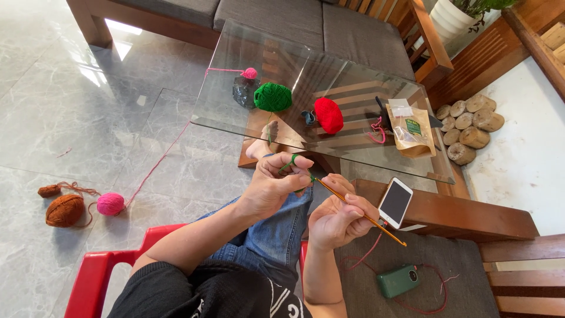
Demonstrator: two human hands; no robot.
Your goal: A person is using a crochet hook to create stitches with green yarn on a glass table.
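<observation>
My left hand (pixel 272 187) pinches a loop of green yarn (pixel 292 160) between thumb and fingers over my lap. My right hand (pixel 338 218) grips an orange crochet hook (pixel 376 225), whose tip meets the green yarn at my left fingers. The green strand runs up to a green yarn ball (pixel 273 97) on the glass table (pixel 235 121). A red yarn ball (pixel 328 115) lies beside it.
A phone (pixel 395 202) leans on the wooden armrest to my right. A small green device (pixel 398 280) lies on the grey seat cushion. A brown pouch (pixel 412 129) sits on the table. Pink (pixel 110 204) and brown (pixel 65 211) yarn balls lie on the floor at left.
</observation>
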